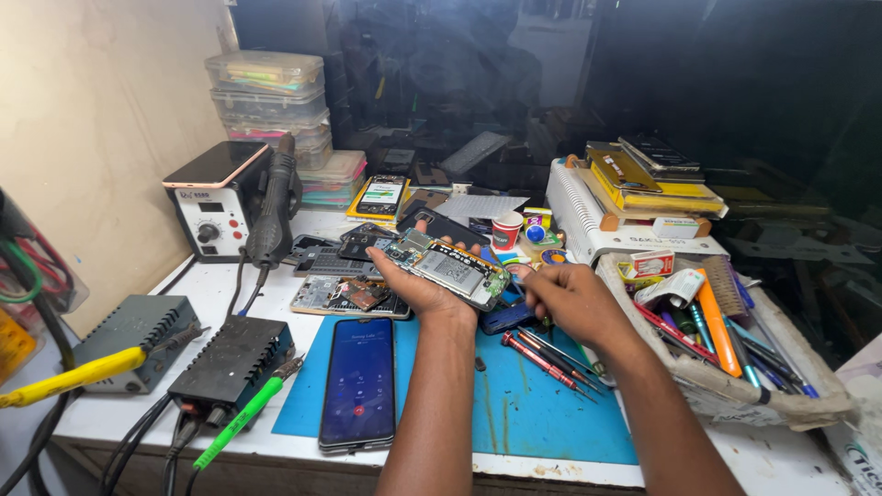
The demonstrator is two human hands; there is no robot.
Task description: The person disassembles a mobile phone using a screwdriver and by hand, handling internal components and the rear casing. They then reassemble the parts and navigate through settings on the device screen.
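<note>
My left hand (418,287) holds an opened phone (448,268) with its back off, its circuit board and metal shields showing, above the blue work mat (551,413). My right hand (574,298) hovers just right of that phone, fingers curled near its lower end; whether it pinches a small part I cannot tell. Below the left forearm a whole phone (358,381) lies on the mat with a lit blue screen. Red-handled screwdrivers (542,358) lie under the right wrist.
A hot-air station (220,197) and its black handle (274,207) stand at back left. Two black boxes (230,363) with green and yellow tools sit front left. A tray of pens and tools (726,340) is at right. Dismantled phones (344,294) and stacked boxes (271,101) lie behind.
</note>
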